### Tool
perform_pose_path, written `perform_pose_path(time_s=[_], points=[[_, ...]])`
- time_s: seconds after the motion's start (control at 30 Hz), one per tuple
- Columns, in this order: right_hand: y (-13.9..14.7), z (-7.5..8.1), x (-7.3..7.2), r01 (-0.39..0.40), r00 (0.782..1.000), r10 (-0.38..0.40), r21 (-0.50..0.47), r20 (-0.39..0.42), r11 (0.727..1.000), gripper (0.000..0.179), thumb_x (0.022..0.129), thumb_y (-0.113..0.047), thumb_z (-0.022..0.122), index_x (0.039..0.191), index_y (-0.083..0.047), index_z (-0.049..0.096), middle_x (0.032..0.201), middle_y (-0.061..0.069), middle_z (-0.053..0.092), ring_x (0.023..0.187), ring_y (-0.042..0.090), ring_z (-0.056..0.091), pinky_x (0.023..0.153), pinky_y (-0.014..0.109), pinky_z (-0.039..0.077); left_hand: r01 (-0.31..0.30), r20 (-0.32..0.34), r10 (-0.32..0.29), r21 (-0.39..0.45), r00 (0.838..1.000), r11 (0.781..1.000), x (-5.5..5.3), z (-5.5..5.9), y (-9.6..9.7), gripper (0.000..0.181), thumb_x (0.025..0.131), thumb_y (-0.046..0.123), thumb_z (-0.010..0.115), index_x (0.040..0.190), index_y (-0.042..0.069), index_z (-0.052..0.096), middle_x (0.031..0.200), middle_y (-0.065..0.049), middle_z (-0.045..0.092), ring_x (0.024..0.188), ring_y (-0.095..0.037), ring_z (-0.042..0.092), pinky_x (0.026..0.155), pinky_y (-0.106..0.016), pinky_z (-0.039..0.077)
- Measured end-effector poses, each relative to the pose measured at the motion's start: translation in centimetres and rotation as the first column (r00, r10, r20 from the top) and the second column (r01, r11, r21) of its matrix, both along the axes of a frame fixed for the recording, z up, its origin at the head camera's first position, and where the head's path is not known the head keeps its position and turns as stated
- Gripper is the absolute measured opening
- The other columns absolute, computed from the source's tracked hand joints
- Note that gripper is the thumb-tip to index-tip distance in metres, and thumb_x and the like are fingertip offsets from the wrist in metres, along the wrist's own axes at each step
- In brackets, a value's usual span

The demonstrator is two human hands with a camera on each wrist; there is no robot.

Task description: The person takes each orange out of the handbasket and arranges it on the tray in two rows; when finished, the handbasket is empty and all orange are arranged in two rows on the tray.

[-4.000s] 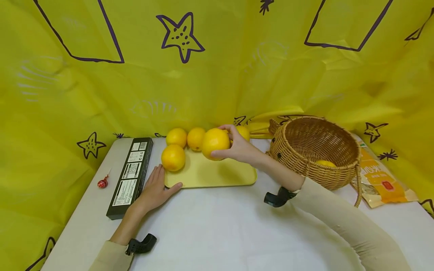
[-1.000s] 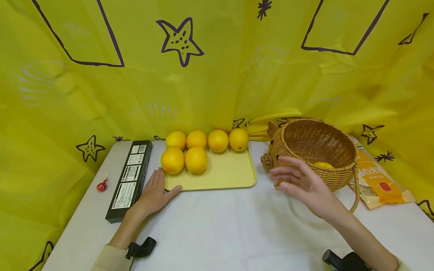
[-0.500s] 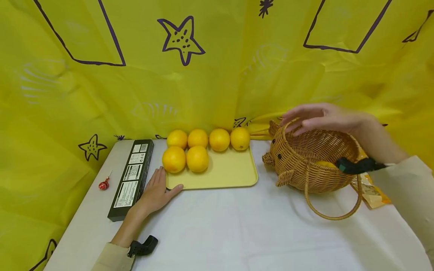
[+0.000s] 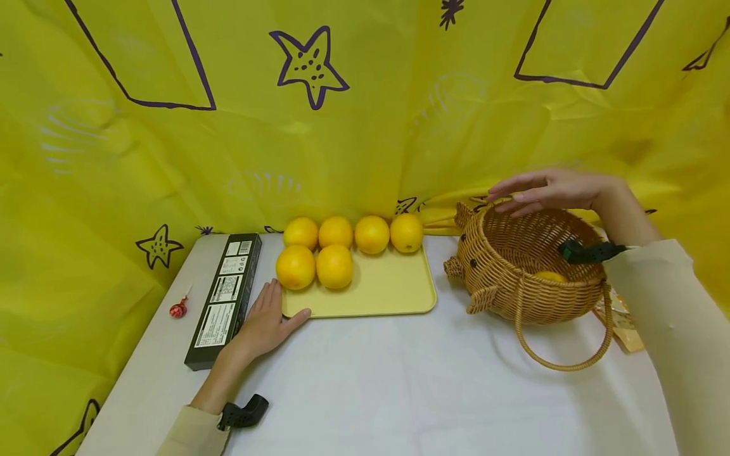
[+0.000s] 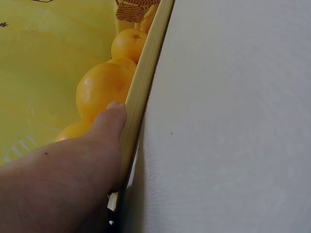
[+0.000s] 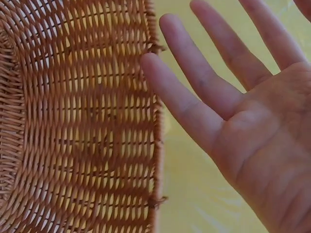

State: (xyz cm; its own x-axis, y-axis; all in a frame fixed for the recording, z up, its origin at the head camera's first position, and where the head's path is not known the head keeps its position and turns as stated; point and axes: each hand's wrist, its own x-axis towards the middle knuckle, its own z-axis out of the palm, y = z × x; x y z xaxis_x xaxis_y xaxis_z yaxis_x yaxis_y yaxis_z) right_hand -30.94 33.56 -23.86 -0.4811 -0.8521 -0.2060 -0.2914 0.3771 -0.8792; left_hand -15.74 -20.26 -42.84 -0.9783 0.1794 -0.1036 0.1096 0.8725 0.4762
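Observation:
A pale yellow tray (image 4: 393, 294) bears several oranges (image 4: 335, 266), a row along its back and two in front at the left. My left hand (image 4: 265, 326) rests flat at the tray's front left corner, its thumb (image 5: 111, 119) along the front rim. A pig-shaped wicker basket (image 4: 502, 288) stands at the right, its handle (image 4: 561, 367) hanging down in front. Inside it one orange (image 4: 550, 277) shows in part. Over the basket's back rim is my right hand (image 4: 550, 190), holding nothing; its fingers (image 6: 187, 58) are spread beside the rim in the right wrist view.
Left of the tray lies a long black box (image 4: 225, 297) with white labels, and beyond it a red lollipop (image 4: 179, 309). A snack bag (image 4: 627, 326) lies behind the basket at the right, mostly hidden by the right arm. A yellow curtain (image 4: 365, 126) hangs behind the table.
An orange that my right hand held was set in the tray's front row. That hand then moved right, up over the basket's back rim. The basket's handle now hangs in front; my left hand stayed.

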Motion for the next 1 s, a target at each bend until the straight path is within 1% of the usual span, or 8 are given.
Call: perform_pose_path(time_s=[0.1, 0.3, 0.37, 0.5, 0.6, 0.73, 0.9, 1.0], points=[[0.4, -0.4, -0.2, 0.021, 0.999, -0.022, 0.034, 0.029, 0.999, 0.045, 0.105, -0.002, 0.029, 0.150, 0.005, 0.026, 0.145, -0.012, 0.049, 0.130, 0.006, 0.053, 0.103, 0.025, 0.049, -0.011, -0.005, 0.010, -0.001, 1.000, 1.000, 0.0, 0.2, 0.0, 0.104, 0.094, 0.061, 0.045, 0.151, -0.011, -0.003, 0.160, -0.031, -0.003, 0.149, -0.045, -0.002, 0.122, -0.058, 0.005], [1.1, -0.7, 0.2, 0.081, 0.993, -0.098, 0.234, 0.060, 0.969, 0.048, 0.106, -0.012, 0.034, 0.150, 0.003, 0.027, 0.141, -0.022, 0.048, 0.125, -0.003, 0.054, 0.101, 0.022, 0.049, -0.008, 0.012, 0.008, 0.008, 1.000, 1.000, 0.1, 0.2, 0.1, 0.105, 0.094, 0.062, 0.045, 0.151, -0.011, -0.004, 0.160, -0.030, -0.004, 0.150, -0.045, -0.002, 0.122, -0.057, 0.004], [1.3, -0.8, 0.4, 0.098, 0.991, -0.119, 0.278, 0.057, 0.956, 0.049, 0.106, -0.013, 0.036, 0.150, 0.004, 0.027, 0.147, -0.013, 0.046, 0.123, -0.003, 0.055, 0.101, 0.024, 0.049, -0.003, 0.011, 0.003, 0.002, 1.000, 1.000, 0.0, 0.1, 0.0, 0.105, 0.094, 0.063, 0.044, 0.151, -0.011, -0.005, 0.160, -0.030, -0.004, 0.149, -0.045, -0.002, 0.122, -0.058, 0.004], [1.5, -1.2, 0.4, 0.120, 0.988, -0.147, 0.361, 0.050, 0.925, 0.051, 0.105, -0.019, 0.040, 0.149, 0.004, 0.029, 0.155, 0.019, 0.034, 0.120, -0.001, 0.057, 0.101, 0.027, 0.050, -0.004, 0.002, 0.004, -0.007, 1.000, 1.000, 0.0, 0.1, -0.1, 0.104, 0.094, 0.062, 0.044, 0.151, -0.011, -0.004, 0.160, -0.030, -0.004, 0.149, -0.045, -0.002, 0.122, -0.058, 0.004], [1.3, -1.6, 0.3, 0.102, 0.988, -0.141, 0.423, 0.064, 0.900, 0.054, 0.104, -0.022, 0.041, 0.150, 0.002, 0.028, 0.156, 0.029, 0.025, 0.128, 0.014, 0.055, 0.104, 0.035, 0.049, -0.004, 0.001, 0.004, -0.006, 1.000, 1.000, 0.1, 0.1, -0.1, 0.104, 0.094, 0.062, 0.044, 0.150, -0.012, -0.003, 0.159, -0.031, -0.004, 0.149, -0.046, -0.002, 0.122, -0.058, 0.004], [0.7, -2.3, 0.1, 0.064, 0.988, -0.127, 0.502, 0.092, 0.863, 0.055, 0.104, -0.027, 0.042, 0.150, 0.002, 0.030, 0.155, 0.029, 0.028, 0.137, 0.039, 0.042, 0.109, 0.052, 0.042, -0.002, -0.010, 0.002, 0.011, 1.000, 1.000, 0.2, -0.1, 0.0, 0.104, 0.094, 0.061, 0.046, 0.151, -0.011, -0.003, 0.160, -0.031, -0.002, 0.149, -0.046, -0.001, 0.122, -0.058, 0.005], [-0.4, -2.9, 0.1, -0.011, 0.973, -0.140, 0.638, 0.186, 0.770, 0.058, 0.101, -0.035, 0.049, 0.147, -0.001, 0.038, 0.152, 0.027, 0.035, 0.135, 0.046, 0.040, 0.106, 0.060, 0.042, 0.004, -0.004, -0.004, 0.008, 1.000, 1.000, 0.2, -0.2, 0.2, 0.104, 0.094, 0.062, 0.046, 0.151, -0.011, -0.003, 0.160, -0.030, -0.002, 0.149, -0.045, 0.000, 0.122, -0.057, 0.005], [-0.8, -3.0, 0.0, -0.006, 0.961, -0.176, 0.655, 0.212, 0.755, 0.060, 0.100, -0.037, 0.050, 0.147, -0.003, 0.037, 0.154, 0.026, 0.031, 0.135, 0.047, 0.041, 0.103, 0.059, 0.044, -0.006, -0.001, 0.006, -0.003, 1.000, 1.000, 0.1, -0.1, 0.3, 0.104, 0.094, 0.062, 0.046, 0.151, -0.011, -0.003, 0.160, -0.030, -0.002, 0.150, -0.045, -0.001, 0.122, -0.057, 0.005]])
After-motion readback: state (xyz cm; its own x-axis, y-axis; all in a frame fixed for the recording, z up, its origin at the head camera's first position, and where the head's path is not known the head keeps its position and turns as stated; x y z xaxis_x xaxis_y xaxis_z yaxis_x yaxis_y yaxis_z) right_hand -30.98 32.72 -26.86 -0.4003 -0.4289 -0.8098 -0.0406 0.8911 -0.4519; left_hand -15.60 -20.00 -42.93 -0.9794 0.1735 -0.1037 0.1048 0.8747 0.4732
